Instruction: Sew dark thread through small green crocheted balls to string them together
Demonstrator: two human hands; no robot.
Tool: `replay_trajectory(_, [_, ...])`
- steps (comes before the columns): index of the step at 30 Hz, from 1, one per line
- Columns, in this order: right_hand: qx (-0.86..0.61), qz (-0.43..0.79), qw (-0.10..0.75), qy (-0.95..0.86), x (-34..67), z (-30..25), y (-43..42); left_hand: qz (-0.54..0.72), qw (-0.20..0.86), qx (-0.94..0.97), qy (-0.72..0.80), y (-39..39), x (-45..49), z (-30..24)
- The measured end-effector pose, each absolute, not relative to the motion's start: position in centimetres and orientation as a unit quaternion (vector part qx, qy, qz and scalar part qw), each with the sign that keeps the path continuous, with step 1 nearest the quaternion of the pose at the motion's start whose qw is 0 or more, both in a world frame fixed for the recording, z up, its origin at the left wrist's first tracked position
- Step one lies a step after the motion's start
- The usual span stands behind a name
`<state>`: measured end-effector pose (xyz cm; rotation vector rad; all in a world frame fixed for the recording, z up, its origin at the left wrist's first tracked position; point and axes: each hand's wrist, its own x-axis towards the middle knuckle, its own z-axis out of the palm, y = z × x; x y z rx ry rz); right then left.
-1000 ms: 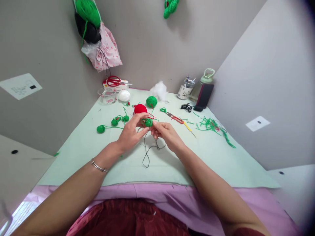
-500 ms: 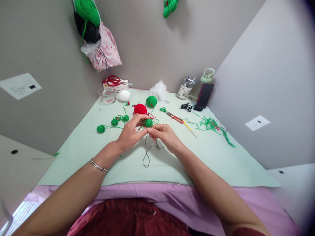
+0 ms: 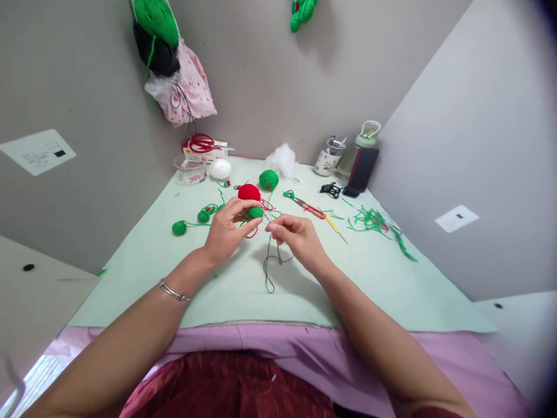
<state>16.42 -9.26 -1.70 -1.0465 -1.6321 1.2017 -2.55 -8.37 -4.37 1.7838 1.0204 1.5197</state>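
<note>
My left hand (image 3: 226,227) is closed around a small green crocheted piece (image 3: 255,212) with red yarn trailing from it, held just above the pale green table mat (image 3: 383,278). My right hand (image 3: 296,238) pinches a dark thread (image 3: 270,267) near its fingertips; whether a needle is in the pinch I cannot make out. The thread runs from the green piece and hangs in a loop onto the mat. A red crocheted ball (image 3: 249,192) and a green ball (image 3: 268,179) lie just beyond my hands.
Small green crocheted pieces (image 3: 178,228) lie at the left, snips (image 3: 310,208) and green yarn scraps (image 3: 374,223) at the right. At the back stand a clear tub (image 3: 190,169), red scissors (image 3: 201,143), white stuffing (image 3: 282,159), a cup, a bottle (image 3: 362,145) and a phone. Bags hang on the wall.
My right hand has drawn away from the green piece to the right, pulling the dark thread out. The left hand has tilted the piece slightly and the hanging loop has shifted right.
</note>
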Motion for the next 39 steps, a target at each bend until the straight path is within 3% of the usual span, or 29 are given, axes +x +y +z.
replay_trajectory(6, [-0.376,0.334,0.412,-0.760,15.6,-1.4,-10.5,0.569,0.293,0.651,0.409,-8.1,-2.4,-4.7])
replay_trajectory(12, [-0.401,0.383,0.403,-0.728,16.2,-2.2,-10.1,0.574,0.412,0.592,0.386,-7.3,-3.0,-4.4])
replay_trajectory(21, [-0.403,0.383,0.489,-0.672,17.5,-1.7,-9.5,0.582,0.528,0.519,0.337,-7.3,-3.1,-4.1])
replay_trajectory(25, [-0.402,0.419,0.489,-0.651,17.1,-1.8,-9.8,0.577,0.525,0.516,0.352,-7.6,-2.8,-3.8])
replay_trajectory(31, [-0.415,0.330,0.484,-0.696,16.7,-1.7,-10.0,0.578,0.495,0.532,0.372,-7.8,-2.5,-3.9])
replay_trajectory(39, [-0.420,0.371,0.462,-0.687,16.4,-1.9,-10.2,0.582,0.475,0.557,0.355,-7.7,-2.5,-4.4])
